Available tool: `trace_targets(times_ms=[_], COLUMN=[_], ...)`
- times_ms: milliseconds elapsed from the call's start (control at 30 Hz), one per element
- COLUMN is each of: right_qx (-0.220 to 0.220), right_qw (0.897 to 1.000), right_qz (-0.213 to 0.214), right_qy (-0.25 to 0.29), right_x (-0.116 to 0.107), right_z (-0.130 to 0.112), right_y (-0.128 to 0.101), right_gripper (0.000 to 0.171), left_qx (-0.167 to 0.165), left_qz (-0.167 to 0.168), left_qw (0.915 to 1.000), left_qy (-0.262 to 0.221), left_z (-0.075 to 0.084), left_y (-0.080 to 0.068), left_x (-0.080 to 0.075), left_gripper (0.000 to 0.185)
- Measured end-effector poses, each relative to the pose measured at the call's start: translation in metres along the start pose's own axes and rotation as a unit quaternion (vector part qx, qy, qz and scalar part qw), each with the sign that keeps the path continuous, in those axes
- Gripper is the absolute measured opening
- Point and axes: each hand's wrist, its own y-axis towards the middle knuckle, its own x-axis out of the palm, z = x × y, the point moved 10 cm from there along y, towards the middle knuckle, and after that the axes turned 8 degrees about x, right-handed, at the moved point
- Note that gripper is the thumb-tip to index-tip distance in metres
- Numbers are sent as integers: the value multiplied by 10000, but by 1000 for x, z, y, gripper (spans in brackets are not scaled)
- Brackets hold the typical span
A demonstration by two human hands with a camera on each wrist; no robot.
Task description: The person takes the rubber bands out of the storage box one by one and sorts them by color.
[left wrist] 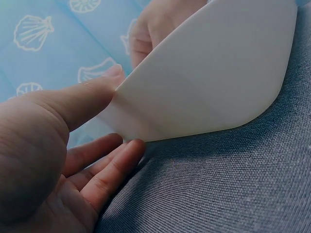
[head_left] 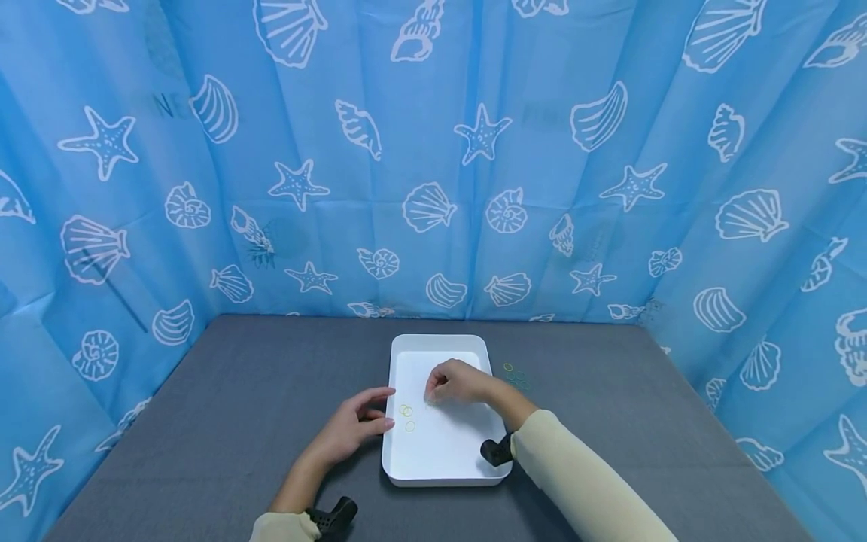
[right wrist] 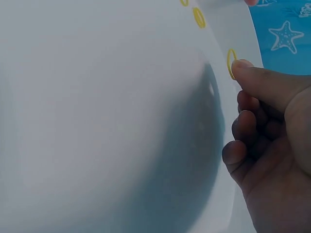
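A white rectangular tray (head_left: 447, 470) lies on the grey cloth. My right hand (head_left: 455, 382) is over its inside, with thumb and fingertips pinching a thin yellow rubber band (right wrist: 230, 60). A few more yellow rubber bands (head_left: 406, 410) lie on the tray floor towards its left side. At the tray's left wall, my left hand (head_left: 359, 423) has its fingers loosely extended. In the left wrist view, the thumb meets the rim while the other fingertips (left wrist: 136, 145) touch low on the outer wall.
To the right of the tray, several green rubber bands (head_left: 518, 379) lie on the grey cloth (head_left: 596, 421) with a yellow one (head_left: 508, 367) behind them. A blue curtain (head_left: 379, 188) with white shells and starfish hangs behind and on both sides.
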Motion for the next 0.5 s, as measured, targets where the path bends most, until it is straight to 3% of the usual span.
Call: trace_targets(times_ms=[500], right_qx=[-225], right_qw=[9942], right_qz=[759], right_qy=[723], right_x=[-54], right_z=[5], right_y=[-19], right_gripper=[5], left_qx=[59], left_qz=[-26], left_qw=[10000], left_qy=[-70], left_z=[-1], left_y=[1], left_x=[0], left_gripper=[53])
